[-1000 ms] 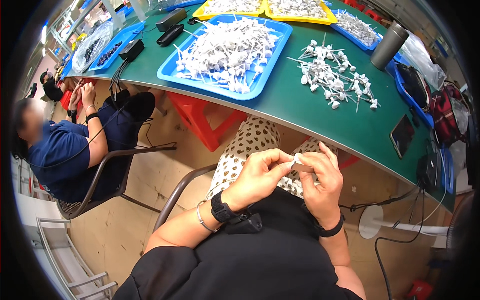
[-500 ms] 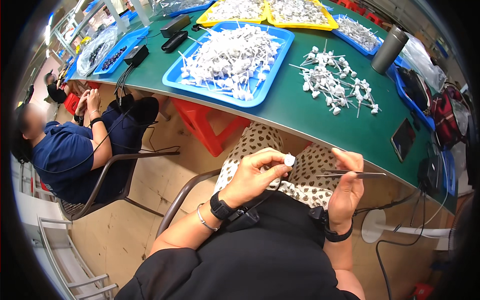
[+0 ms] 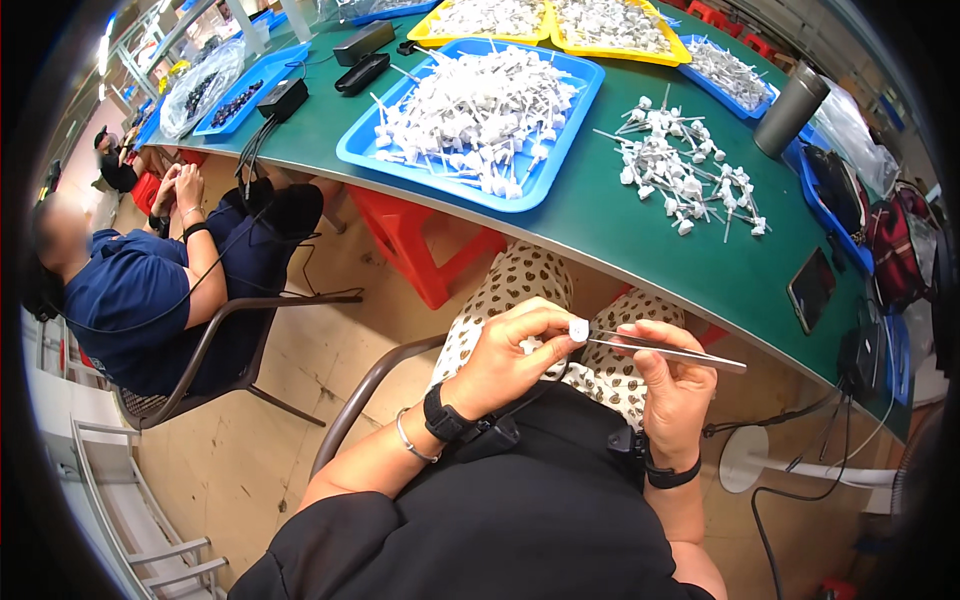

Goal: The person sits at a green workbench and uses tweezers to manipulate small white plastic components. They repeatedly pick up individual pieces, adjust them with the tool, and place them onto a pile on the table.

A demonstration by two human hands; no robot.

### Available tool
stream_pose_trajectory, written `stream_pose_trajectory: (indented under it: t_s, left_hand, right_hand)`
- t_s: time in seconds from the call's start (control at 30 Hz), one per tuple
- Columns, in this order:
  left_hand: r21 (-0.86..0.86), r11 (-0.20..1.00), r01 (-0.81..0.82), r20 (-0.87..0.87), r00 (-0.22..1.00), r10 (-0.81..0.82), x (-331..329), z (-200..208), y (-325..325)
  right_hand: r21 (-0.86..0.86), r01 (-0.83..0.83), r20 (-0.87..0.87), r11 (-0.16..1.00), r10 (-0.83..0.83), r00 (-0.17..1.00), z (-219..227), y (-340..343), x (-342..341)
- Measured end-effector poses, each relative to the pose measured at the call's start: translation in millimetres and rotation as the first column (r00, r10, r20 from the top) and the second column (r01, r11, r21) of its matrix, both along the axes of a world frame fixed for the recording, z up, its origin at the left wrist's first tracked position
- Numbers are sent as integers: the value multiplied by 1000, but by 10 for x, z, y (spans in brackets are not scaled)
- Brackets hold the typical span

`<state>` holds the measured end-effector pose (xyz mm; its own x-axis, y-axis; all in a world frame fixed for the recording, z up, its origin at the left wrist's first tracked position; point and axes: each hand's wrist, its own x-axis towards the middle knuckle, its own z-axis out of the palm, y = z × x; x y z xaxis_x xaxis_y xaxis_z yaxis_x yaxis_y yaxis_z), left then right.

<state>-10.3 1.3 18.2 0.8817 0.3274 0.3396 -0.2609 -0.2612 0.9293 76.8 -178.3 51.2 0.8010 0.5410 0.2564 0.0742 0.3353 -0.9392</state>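
Observation:
My left hand (image 3: 510, 352) is closed in a pinch on a small white plastic part (image 3: 579, 330), held above my lap. My right hand (image 3: 675, 385) grips metal tweezers (image 3: 690, 355) between thumb and fingers, the tips pointing left. Those tips reach the right side of the white part; whether they pinch it is too small to tell. Beyond the table edge stands a blue tray (image 3: 350, 150) heaped with white parts with thin stems (image 3: 480, 110). A loose pile of similar white parts (image 3: 680, 170) lies on the green table (image 3: 600, 220) to its right.
Yellow trays (image 3: 560, 38) of white parts stand at the back. A metal flask (image 3: 792, 110), a phone (image 3: 811, 288) and a blue tray holding bags (image 3: 835, 215) are at the right. A red stool (image 3: 425, 255) is under the table. A person (image 3: 140, 285) sits at the left.
My right hand has moved left, bringing the tweezer tips up to the white part. My left hand keeps its pinch in nearly the same place. The view has shifted slightly.

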Motion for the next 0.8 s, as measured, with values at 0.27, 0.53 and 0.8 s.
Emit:
stream_pose_trajectory:
  t_s: [0.27, 0.53, 0.8]
  left_hand:
    - [63, 998, -19, 24, 1000, 17, -21, -10, -16]
    - [85, 996, -9, 35, 999, 6, -27, -32, -35]
    - [104, 995, -6, 32, 999, 3, -22, -30, -40]
  right_hand:
    - [-91, 170, 364, 981, -126, 923, -85, 83, -78]
    - [-133, 144, 440, 981, -72, 895, -143, 69, -73]
    - [-62, 161, 362, 985, -128, 924, -168, 134, -106]
